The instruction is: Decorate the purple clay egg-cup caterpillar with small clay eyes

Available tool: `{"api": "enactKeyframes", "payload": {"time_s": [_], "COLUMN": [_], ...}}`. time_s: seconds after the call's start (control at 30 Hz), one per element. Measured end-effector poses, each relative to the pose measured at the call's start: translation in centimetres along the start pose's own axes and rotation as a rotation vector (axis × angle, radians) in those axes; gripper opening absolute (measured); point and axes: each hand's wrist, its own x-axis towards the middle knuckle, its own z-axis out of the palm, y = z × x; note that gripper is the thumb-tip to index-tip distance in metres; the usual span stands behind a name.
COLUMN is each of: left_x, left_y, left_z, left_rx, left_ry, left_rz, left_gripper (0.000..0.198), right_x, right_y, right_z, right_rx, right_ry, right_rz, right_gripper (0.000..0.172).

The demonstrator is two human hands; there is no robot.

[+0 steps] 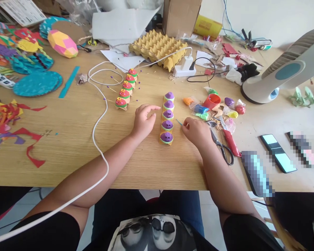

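A purple-capped egg-carton caterpillar (167,118) stands assembled between the hands: left hand (143,120) loosely curled, empty, beside it; right hand (196,131) pinching a blue pin (179,122), not yet inserted.

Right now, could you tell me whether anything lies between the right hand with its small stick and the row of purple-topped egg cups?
Nothing visible does. The right hand holds a thin blue stick pointing toward the purple-topped row across bare table. The left hand rests on the row's far side.

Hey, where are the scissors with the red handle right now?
In the head view the red-handled scissors lie flat on the wooden table, just right of the right hand, below the clay pieces.
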Motion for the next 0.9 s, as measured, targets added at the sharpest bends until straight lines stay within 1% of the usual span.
{"api": "enactKeyframes", "payload": {"time_s": [0.13, 0.2, 0.27, 0.37, 0.4, 0.43, 0.47, 0.57, 0.63, 0.73, 0.9], "left_x": [0.1, 0.1, 0.1, 0.1, 0.1, 0.1, 0.1, 0.1, 0.1, 0.0, 0.0], "left_y": [-0.2, -0.3, -0.4, -0.5, -0.6, -0.6, -0.6, -0.5, -0.5, -0.5, -0.6], "left_z": [0.1, 0.2, 0.2, 0.2, 0.2, 0.2, 0.2, 0.2, 0.2, 0.3, 0.3], "left_rx": [0.012, 0.015, 0.011, 0.002, -0.001, -0.005, -0.011, -0.027, -0.036, -0.039, -0.023], "left_ry": [-0.001, -0.001, 0.004, 0.011, 0.015, 0.017, 0.018, 0.019, 0.020, 0.024, 0.021], "left_rz": [-0.018, -0.019, -0.019, -0.028, -0.034, -0.040, -0.043, -0.047, -0.040, -0.034, -0.043], "left_gripper": [0.031, 0.031, 0.030, 0.031, 0.031, 0.031, 0.031, 0.031, 0.031, 0.030, 0.031], "right_x": [-0.2, -0.3, -0.3, -0.2, -0.1, 0.1, 0.3, 1.0, 1.4, 1.8, 1.5], "right_y": [-0.2, -0.3, -0.2, 0.7, 1.2, 1.8, 2.4, 4.0, 4.8, 5.4, 5.6], "right_z": [0.1, 0.0, -0.4, -1.2, -1.5, -1.8, -2.0, -2.3, -2.2, -1.7, -1.7], "right_rx": [0.025, 0.027, 0.037, 0.050, 0.050, 0.050, 0.049, 0.057, 0.070, 0.095, 0.095], "right_ry": [-0.006, 0.031, 0.132, 0.390, 0.468, 0.520, 0.546, 0.542, 0.531, 0.516, 0.501], "right_rz": [-0.013, -0.008, 0.006, 0.044, 0.076, 0.118, 0.170, 0.324, 0.386, 0.377, 0.346], "right_gripper": [0.015, 0.015, 0.018, 0.022, 0.023, 0.025, 0.028, 0.037, 0.040, 0.040, 0.033]}}
